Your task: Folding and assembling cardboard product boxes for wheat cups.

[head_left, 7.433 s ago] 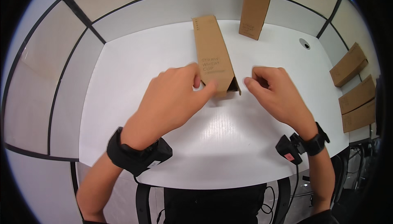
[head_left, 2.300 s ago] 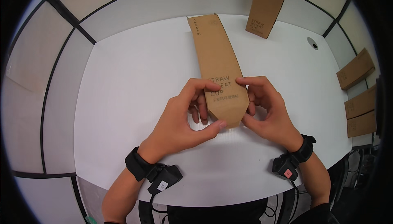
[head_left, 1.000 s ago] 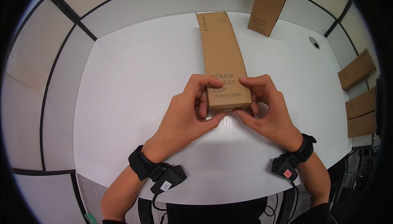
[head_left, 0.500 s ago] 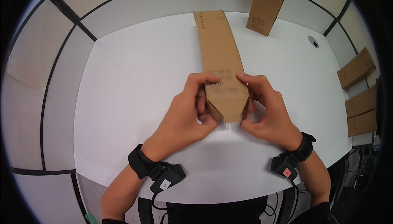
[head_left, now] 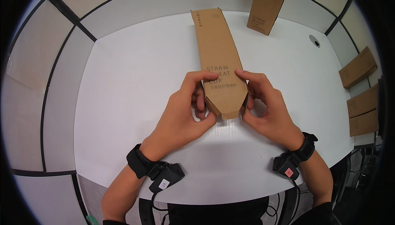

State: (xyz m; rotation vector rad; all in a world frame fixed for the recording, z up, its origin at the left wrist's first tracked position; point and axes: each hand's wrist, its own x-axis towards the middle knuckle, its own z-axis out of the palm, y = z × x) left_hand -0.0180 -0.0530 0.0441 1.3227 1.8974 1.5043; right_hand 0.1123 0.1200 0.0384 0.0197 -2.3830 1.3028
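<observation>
A white table (head_left: 127, 81) fills most of the view, its edges bowed by the lens; pale partition panels (head_left: 173, 7) in black framing stand behind it and along both sides; a black chair (head_left: 218, 216) shows at the lower edge. A long brown carton (head_left: 218, 46) lies lengthwise at the middle of the table, its far end near the back edge and its near end between the two hands; whether that near end touches the tabletop, I cannot tell. A second carton (head_left: 268, 5) stands upright at the back, to the right of the first and apart from it; the left hand (head_left: 181, 110) grips the long carton's left side, forefinger on the printed upper face, thumb at the side flap, other fingers curled against the wall; the right hand (head_left: 269, 106) grasps the opposite side likewise, forefinger near the upper edge, thumb by the right flap. Three brown cartons (head_left: 358, 68) sit at the far right; a black wrist device (head_left: 166, 177) is strapped to the left wrist, another (head_left: 285, 167) to the right; the front flap (head_left: 228, 103) points toward the person, ending in a narrow tab (head_left: 229, 115).
</observation>
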